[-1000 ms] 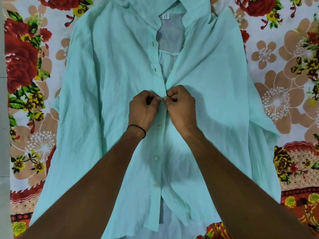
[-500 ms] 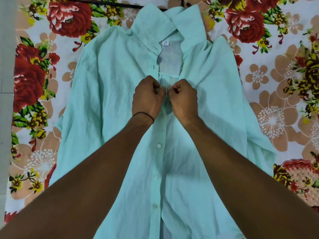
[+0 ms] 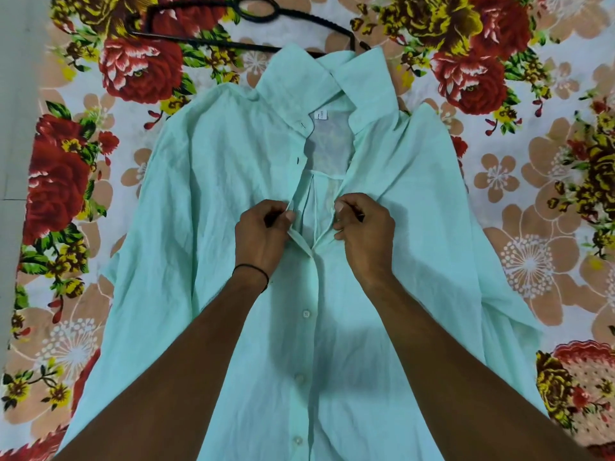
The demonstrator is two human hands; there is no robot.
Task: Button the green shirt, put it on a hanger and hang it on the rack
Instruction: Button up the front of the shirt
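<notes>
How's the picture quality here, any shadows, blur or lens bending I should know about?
Head view: soft, even light, no glare; a faint shadow of the arms falls on the pale green button-up shirt below the left hand and right hand. Focus is sharp. Wide-angle bending curves the flowered bedsheet at the edges.

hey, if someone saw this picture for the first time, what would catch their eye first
Probably the pale green shirt spread front-up across the middle, on a loud bedsheet of red and yellow flowers. Next, the left hand and right hand, each pinching one front edge at chest height, with a gap between them. A black hanger lies above the collar.
</notes>
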